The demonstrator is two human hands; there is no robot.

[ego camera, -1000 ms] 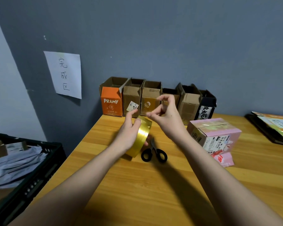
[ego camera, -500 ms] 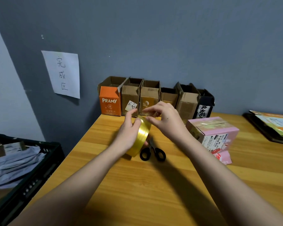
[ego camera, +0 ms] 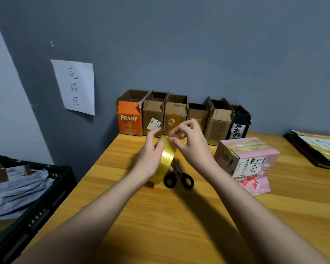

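A roll of yellowish clear tape (ego camera: 165,160) stands on edge above the wooden table (ego camera: 160,216), held by my left hand (ego camera: 150,159), which grips it from the left with the thumb on its top rim. My right hand (ego camera: 191,143) is at the roll's upper edge, its thumb and forefinger pinching at the tape there. Black-handled scissors (ego camera: 179,178) lie on the table just under the roll. A pink carton (ego camera: 248,155) with tape across its top and a shipping label sits to the right.
A row of open cardboard boxes (ego camera: 181,115) lines the wall at the table's back. A black crate (ego camera: 27,206) with grey bags stands at the left, below table height. A stack of flat packets (ego camera: 318,147) lies at the far right. A paper sign (ego camera: 74,86) hangs on the wall.
My right hand came down from above the roll to its upper edge and now picks at the tape. The left hand and roll stayed nearly still.
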